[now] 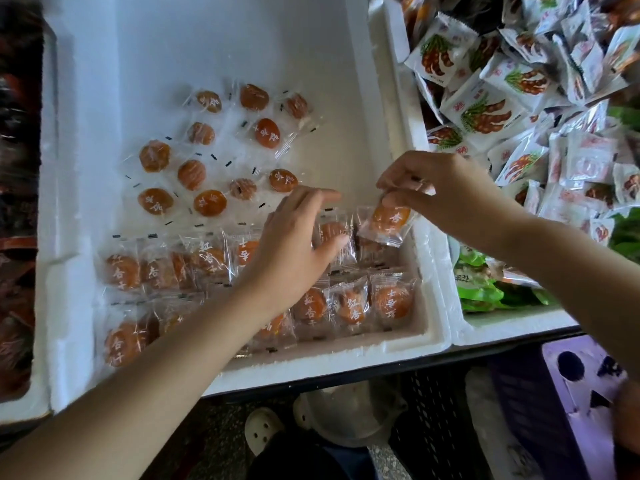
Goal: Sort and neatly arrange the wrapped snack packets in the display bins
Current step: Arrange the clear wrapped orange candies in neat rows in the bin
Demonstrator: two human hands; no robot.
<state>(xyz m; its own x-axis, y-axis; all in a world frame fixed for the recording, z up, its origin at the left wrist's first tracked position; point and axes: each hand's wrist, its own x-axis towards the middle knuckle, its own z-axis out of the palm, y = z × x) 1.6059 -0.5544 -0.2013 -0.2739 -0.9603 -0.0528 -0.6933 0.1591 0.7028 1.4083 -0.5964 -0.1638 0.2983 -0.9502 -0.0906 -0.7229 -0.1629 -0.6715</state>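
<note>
Two neighbours flank the white foam bin: dark wrapped packets out at nine o'clock, and at three o'clock a second foam bin. That one is heaped with white snack packets, with green packets along its near edge. Down at five o'clock sit a purple crate and a black crate, and a pale shoe shows at six.

Both forearms cross the near rim, and the left arm covers part of the front rows.

Now the middle bin. Loose clear apricot packets lie flat and scattered toward eleven o'clock on the bin floor. Closer in, from seven round to four o'clock, the lined-up apricot packets overlap in rows.

The right hand pinches one apricot packet by its top edge between thumb and fingertips. It hangs tilted at the bin's three-o'clock wall, just above the back row. The left hand arches over that same row, fingers apart and curved, thumb against an upright packet. Whether it actually grips that packet, I cannot tell.
</note>
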